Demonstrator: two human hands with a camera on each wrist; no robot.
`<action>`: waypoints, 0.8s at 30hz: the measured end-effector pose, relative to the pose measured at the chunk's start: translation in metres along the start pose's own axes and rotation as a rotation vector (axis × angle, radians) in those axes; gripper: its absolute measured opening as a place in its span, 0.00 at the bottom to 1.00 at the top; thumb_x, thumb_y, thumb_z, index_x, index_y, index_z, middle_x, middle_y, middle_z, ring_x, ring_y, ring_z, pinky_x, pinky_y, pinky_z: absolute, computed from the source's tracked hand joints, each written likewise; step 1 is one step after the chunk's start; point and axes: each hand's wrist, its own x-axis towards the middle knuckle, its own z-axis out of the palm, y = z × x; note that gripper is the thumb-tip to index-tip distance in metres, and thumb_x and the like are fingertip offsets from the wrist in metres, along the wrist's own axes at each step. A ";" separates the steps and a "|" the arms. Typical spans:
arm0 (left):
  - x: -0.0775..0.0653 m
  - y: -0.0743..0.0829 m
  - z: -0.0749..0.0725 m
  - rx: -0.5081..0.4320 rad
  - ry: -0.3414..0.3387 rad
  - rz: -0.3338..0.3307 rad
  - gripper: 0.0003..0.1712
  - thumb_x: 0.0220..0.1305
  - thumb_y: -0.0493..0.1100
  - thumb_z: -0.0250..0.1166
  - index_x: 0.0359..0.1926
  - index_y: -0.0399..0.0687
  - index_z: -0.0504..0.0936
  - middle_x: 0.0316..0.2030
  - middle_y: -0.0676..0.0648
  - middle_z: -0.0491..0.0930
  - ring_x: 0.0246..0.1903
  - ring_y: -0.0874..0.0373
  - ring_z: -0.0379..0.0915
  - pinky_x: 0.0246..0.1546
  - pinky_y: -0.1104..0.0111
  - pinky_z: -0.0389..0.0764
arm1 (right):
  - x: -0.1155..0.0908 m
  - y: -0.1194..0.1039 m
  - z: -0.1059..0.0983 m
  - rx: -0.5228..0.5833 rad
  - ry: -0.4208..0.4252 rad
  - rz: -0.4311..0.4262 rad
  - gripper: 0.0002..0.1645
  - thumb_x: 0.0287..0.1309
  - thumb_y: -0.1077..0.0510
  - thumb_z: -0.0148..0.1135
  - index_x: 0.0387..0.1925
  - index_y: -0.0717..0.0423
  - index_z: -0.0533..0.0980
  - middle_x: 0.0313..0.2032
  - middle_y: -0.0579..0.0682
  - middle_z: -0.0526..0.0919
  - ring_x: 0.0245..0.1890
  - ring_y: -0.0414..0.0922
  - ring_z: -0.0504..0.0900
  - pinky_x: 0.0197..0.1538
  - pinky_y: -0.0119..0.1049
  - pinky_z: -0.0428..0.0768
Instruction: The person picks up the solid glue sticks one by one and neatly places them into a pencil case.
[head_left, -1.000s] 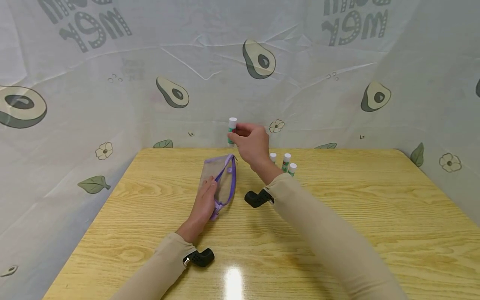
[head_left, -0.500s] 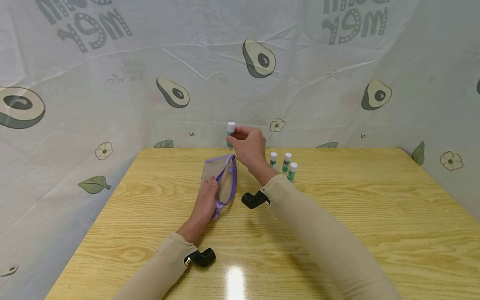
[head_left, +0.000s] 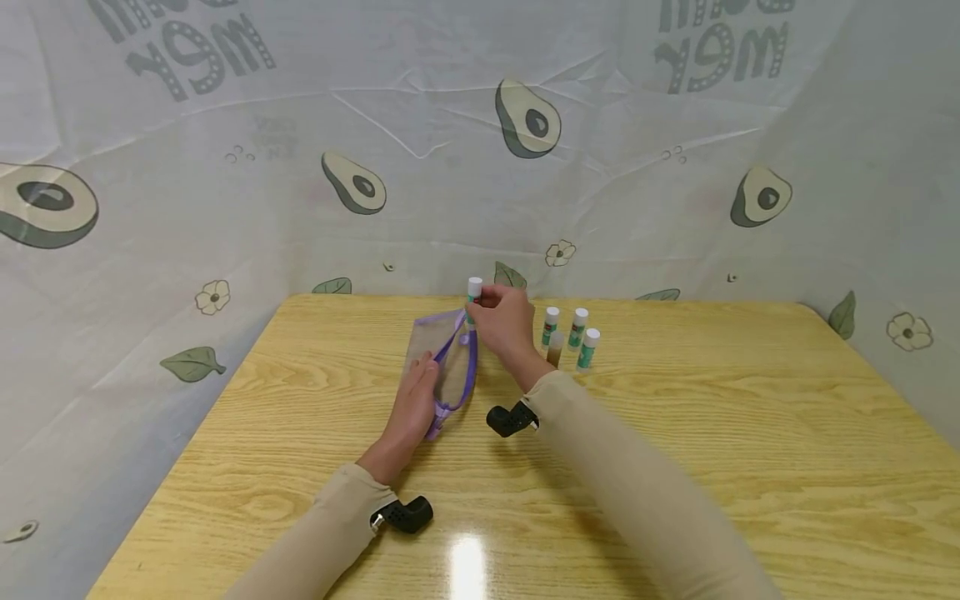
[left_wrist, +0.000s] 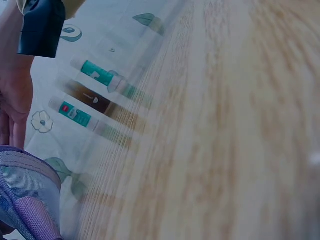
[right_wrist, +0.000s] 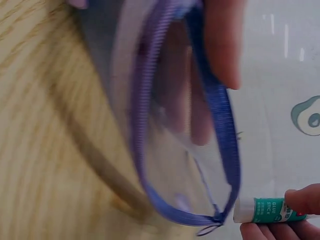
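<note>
My right hand [head_left: 506, 323] pinches a glue stick [head_left: 475, 292] by its green-labelled barrel, white cap up, over the far end of a mesh zipper pouch [head_left: 431, 337] with purple trim. In the right wrist view the glue stick [right_wrist: 270, 210] is beside the far corner of the pouch's gaping zipper mouth [right_wrist: 187, 218]. My left hand [head_left: 411, 404] lies along the pouch's left side with straight fingers; those fingers [right_wrist: 200, 120] show through the mesh. The left wrist view has the pouch [left_wrist: 30, 185] at lower left, its contents unclear.
Right of my right hand stand several upright sticks: green-labelled glue sticks [head_left: 588, 352] with white caps and a brown one [head_left: 554, 354] with a cloudy top. The wooden table [head_left: 712, 433] ends at a printed curtain [head_left: 450, 167] at the back.
My right hand has lowered the glue stick from above the table's back edge to the pouch's far end. My left hand and the pouch have stayed nearly still.
</note>
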 end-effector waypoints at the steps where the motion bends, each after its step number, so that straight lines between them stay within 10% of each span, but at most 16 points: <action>1: 0.000 0.000 0.000 -0.001 0.000 0.002 0.35 0.88 0.53 0.37 0.84 0.39 0.52 0.86 0.40 0.47 0.87 0.42 0.30 0.86 0.46 0.37 | 0.000 0.003 0.001 -0.010 0.005 0.008 0.21 0.69 0.61 0.70 0.60 0.63 0.83 0.53 0.59 0.90 0.54 0.54 0.90 0.57 0.46 0.89; 24: 0.000 -0.001 0.000 -0.014 -0.009 0.009 0.36 0.88 0.54 0.35 0.84 0.38 0.51 0.86 0.39 0.46 0.87 0.41 0.29 0.86 0.45 0.36 | 0.000 0.037 0.016 -0.120 -0.028 0.243 0.19 0.65 0.58 0.73 0.54 0.63 0.86 0.52 0.58 0.91 0.48 0.50 0.90 0.46 0.36 0.89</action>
